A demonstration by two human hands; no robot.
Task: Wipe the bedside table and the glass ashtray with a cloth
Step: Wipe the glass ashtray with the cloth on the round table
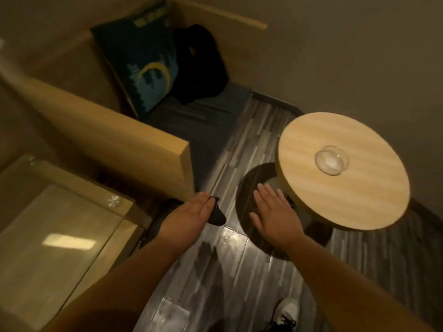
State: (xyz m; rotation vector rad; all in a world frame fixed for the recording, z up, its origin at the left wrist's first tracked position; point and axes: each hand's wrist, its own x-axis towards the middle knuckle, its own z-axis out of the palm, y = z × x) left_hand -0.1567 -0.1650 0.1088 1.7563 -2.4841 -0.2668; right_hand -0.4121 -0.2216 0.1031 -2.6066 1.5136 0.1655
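Head view: table (pixel 342 178) hides its pedestal.

The round wooden bedside table (pixel 359 202) carries a glass ashtray (pixel 332 160) near its centre.

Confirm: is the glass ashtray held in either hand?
No. The glass ashtray sits on the round table, apart from both hands; the right hand is spread open and empty.
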